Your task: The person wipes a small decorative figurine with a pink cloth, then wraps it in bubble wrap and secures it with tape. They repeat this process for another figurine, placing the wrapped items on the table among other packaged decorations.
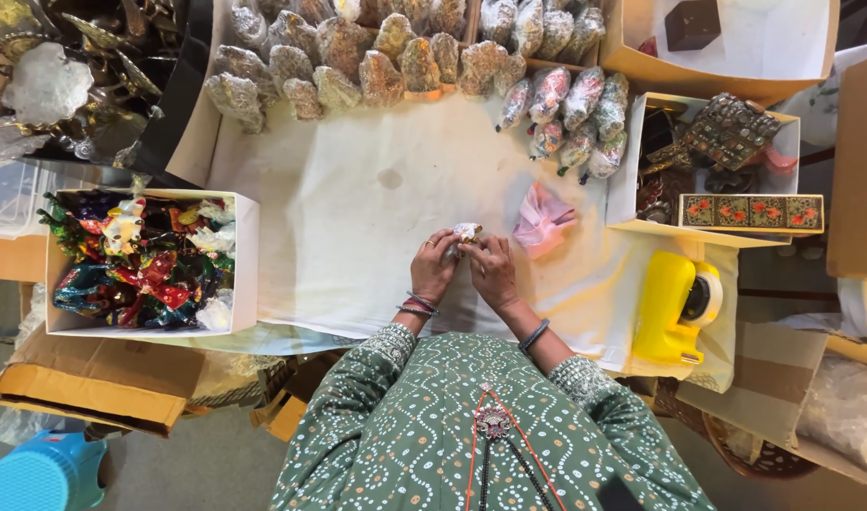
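Observation:
My left hand (435,266) and my right hand (491,272) meet over the white cloth (358,227), both pinching a small white and gold figurine (467,231) between the fingertips. Bangles ring my left wrist and a dark band my right. A pink crumpled wrapper (543,220) lies just right of my hands.
Several clear-wrapped figurines (376,66) line the far edge of the cloth, more (575,114) at the right. A white box of colourful figurines (145,260) stands at the left. A yellow tape dispenser (676,305) sits at the right, with a box of patterned cases (736,170) behind it.

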